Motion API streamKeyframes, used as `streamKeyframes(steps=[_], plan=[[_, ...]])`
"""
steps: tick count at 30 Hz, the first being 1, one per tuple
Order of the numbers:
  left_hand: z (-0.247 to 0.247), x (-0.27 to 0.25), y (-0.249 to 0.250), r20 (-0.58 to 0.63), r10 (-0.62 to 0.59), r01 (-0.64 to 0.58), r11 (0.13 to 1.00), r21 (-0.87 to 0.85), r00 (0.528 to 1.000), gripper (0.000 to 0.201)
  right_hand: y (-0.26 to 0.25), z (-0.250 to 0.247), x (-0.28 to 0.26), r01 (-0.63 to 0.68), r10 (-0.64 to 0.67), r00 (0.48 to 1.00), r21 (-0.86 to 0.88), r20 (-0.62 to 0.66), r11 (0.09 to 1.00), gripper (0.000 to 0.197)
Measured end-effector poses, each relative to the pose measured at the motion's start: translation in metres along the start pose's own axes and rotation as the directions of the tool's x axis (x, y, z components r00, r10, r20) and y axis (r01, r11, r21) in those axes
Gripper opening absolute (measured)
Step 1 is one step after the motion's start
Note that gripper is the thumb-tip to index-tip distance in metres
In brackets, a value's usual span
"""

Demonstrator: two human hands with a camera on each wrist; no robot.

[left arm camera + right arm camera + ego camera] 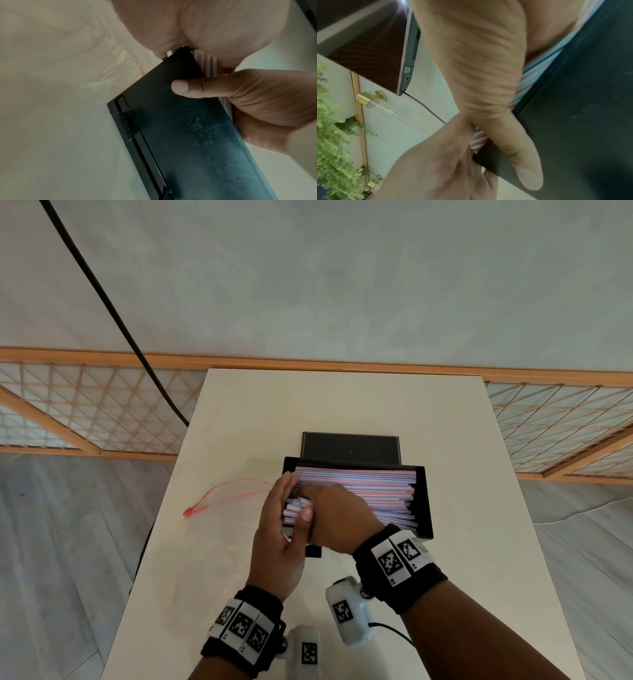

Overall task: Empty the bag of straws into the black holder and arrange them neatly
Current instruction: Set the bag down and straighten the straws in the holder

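Both hands' fingers work the straws (356,484) in the black holder (424,501): left hand (279,539) flat against their ends, right hand (337,518) curled over them.

White table (342,405): black holder (423,501) w/ straws (359,482) (near centre), clear bag (219,529) beside, left.

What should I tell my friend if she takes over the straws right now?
Left hand: flat, fingers straight, pressing the left ends of the straws.
Right hand: reaching across, curled over the straws near their left ends, thumb on the black holder front.
The straws lie in the holder; the clear bag lies flat on the table, left, looking empty.
Done: emptying.
Left: squaring up the few crooked straws at the front.
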State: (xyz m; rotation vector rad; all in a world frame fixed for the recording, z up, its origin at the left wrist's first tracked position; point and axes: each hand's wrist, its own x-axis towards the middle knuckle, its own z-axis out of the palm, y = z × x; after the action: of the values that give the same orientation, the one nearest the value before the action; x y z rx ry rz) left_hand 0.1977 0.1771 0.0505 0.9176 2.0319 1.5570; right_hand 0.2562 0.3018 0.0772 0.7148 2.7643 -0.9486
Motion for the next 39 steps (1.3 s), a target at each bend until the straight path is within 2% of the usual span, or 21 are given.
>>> streamKeyframes(steps=[5,11,17,21,28,35,39], plan=[[0.000,0.000,0.000,0.001,-0.005,0.005,1.000,-0.026,1.000,0.057,0.000,-0.001,0.003,-0.003,0.003,1.000,-0.019,0.014,1.000,0.031],[0.000,0.000,0.000,-0.006,-0.001,0.001,1.000,-0.028,1.000,0.054,-0.001,-0.004,0.002,-0.024,0.025,1.000,-0.028,0.018,0.999,0.046],[-0.003,0.000,0.000,0.016,0.015,-0.015,1.000,-0.027,1.000,0.051,-0.004,-0.013,0.003,-0.021,0.025,0.993,-0.036,0.115,0.999,0.051],[-0.005,0.000,-0.001,0.038,0.024,-0.023,0.999,-0.025,0.999,0.052,-0.006,-0.015,0.004,-0.017,0.023,0.995,-0.067,0.093,0.998,0.053],[-0.004,-0.001,-0.005,0.027,0.006,-0.007,1.000,0.025,1.000,0.056,-0.008,-0.017,0.006,0.028,-0.028,0.993,0.001,0.116,1.000,0.061],[-0.004,-0.001,-0.008,0.040,0.034,-0.037,0.998,0.058,0.999,0.056,-0.008,-0.017,0.006,0.023,-0.015,0.994,-0.066,0.109,0.998,0.052],[-0.004,-0.002,-0.010,0.056,0.048,-0.052,0.996,0.076,0.997,0.057,-0.011,-0.018,0.008,0.037,-0.032,0.985,-0.027,0.172,0.999,0.051]])
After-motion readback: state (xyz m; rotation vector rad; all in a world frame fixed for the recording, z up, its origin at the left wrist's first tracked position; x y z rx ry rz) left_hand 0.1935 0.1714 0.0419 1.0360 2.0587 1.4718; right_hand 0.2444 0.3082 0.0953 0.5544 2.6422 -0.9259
